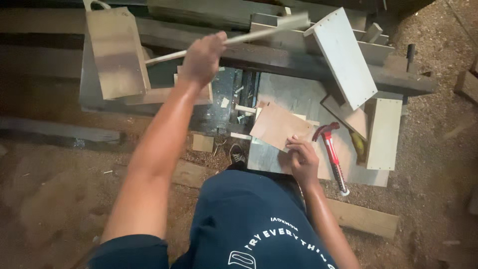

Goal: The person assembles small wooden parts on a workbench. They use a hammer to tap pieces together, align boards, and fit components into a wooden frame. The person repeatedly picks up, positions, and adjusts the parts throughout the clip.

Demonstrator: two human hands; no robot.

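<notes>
Surface: low grey table [279, 159] set on a sawdust-strewn dirt floor [59, 194] | On table: brown plywood sheet [279, 127], red-handled hammer [332, 152], pale board [384, 133], small wood offcuts [244, 108] | On floor: plank [363, 219], wood square [202, 143], dark beam [59, 130]

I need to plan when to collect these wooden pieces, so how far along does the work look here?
Done: one pale box panel already shows a row of fasteners along its edge. In hand: the left hand grips a long thin strip raised over the bench, while the right hand rests on a small brown board. Left: the red hammer lies unused, and loose panels lie unjoined.
</notes>
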